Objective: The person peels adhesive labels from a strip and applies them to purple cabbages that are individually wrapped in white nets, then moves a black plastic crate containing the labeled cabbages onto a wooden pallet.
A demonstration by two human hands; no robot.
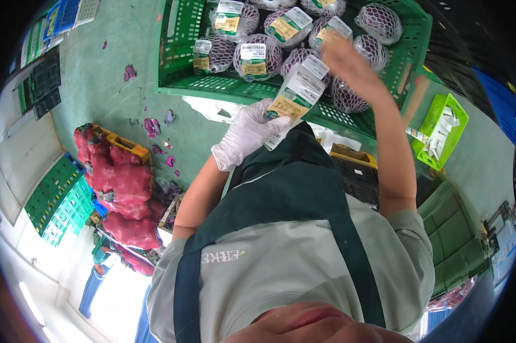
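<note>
My left hand (253, 128), in a white disposable glove, grips a stack or strip of printed labels (298, 92) just in front of the dark green apron (292, 184). My right hand (348, 62) looks bare and is blurred. It is over the green plastic crate (241, 96), at a label (337, 28) on one red cabbage; whether its fingers hold anything is unclear. Inside the crate sit several red cabbages (223, 55) in white foam netting. Many bear a white, tan and green label (253, 58), while one cabbage (378, 23) at the right shows none.
Right of me, a lime-green basket (440, 133) holds white paper pieces. Red mesh sacks (125, 184) are piled at the left near a yellow crate edge (121, 141). Purple leaf scraps (152, 127) litter the green floor. A green bin (453, 236) stands behind my right arm; another person (101, 257) is far left.
</note>
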